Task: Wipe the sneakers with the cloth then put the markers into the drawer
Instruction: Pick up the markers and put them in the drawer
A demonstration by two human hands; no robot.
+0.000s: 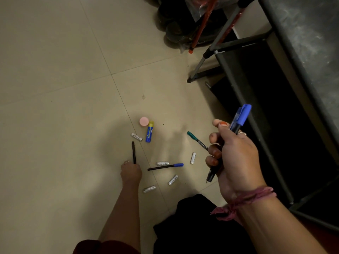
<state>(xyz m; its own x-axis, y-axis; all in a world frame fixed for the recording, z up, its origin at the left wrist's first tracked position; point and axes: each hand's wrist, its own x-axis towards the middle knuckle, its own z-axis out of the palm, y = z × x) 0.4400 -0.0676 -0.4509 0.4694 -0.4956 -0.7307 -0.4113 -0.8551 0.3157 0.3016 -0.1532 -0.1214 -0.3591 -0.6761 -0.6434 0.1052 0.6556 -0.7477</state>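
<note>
right hand [236,154]: fingers curled round blue-capped dark marker bundle [238,121], held above beige tiled floor [55,88] | left hand [131,173]: fingertips pinch thin black marker [134,153] at floor | loose: blue-capped black marker [165,167], green marker [196,140] | nearby: white batteries [193,158], blue-yellow glue stick [150,132]

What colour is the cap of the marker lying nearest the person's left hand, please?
Black, like its barrel; the black marker shows in the head view.
</note>
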